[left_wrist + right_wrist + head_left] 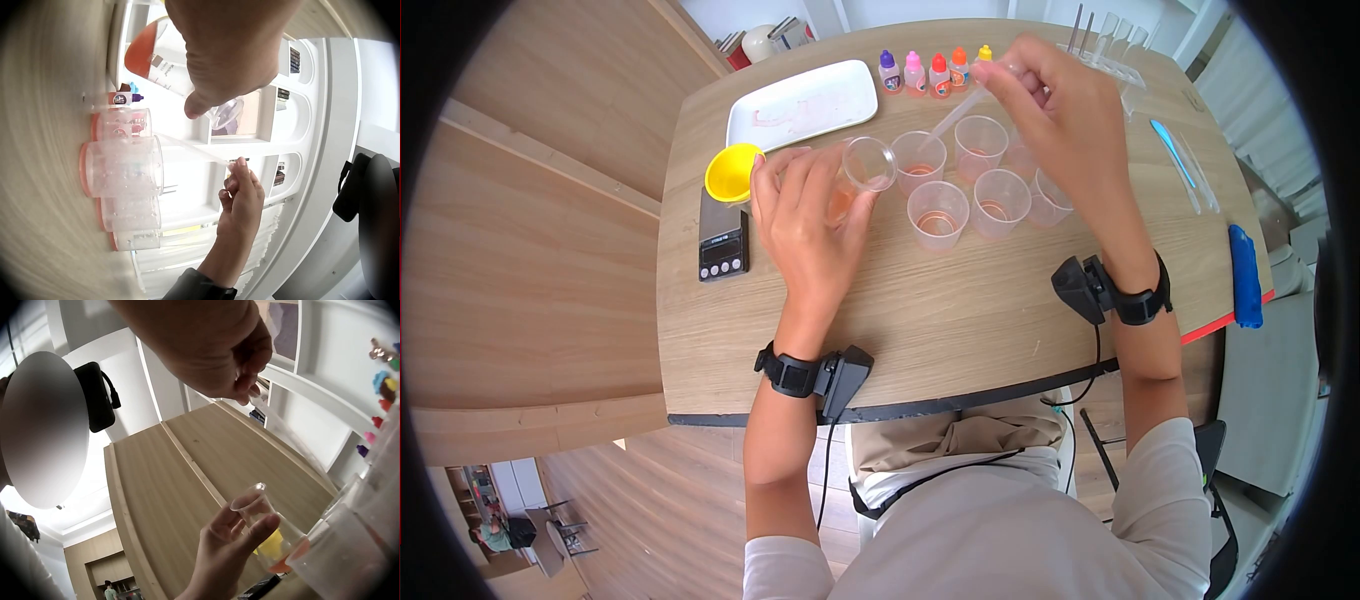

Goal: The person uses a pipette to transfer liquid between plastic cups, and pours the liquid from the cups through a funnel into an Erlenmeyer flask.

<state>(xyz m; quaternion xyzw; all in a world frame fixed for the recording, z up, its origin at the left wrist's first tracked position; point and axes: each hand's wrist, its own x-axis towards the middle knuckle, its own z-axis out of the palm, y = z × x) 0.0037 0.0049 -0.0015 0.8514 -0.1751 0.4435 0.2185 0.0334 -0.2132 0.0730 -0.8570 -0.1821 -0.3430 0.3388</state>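
Observation:
My left hand (805,215) grips a clear conical flask (172,56) with orange liquid in its base. The flask leans, its mouth facing the plastic cups. In my right hand (1065,110) a translucent dropper (957,113) is pinched near its upper end. It slants down to the left, its lower end inside a clear plastic cup (920,165) at the back left of the group. Nearer me stand a front cup (938,215) and a middle cup (1001,202). Several cups hold a little pale orange liquid, and my right hand partly covers those on the right.
Left of the flask, a yellow cup (733,172) stands at a black digital scale (723,258). Behind are a white tray (800,105) and several small colour bottles (940,77). Test tubes (1115,40), a blue-bladed tool (1172,152) and a blue roll (1245,275) lie right.

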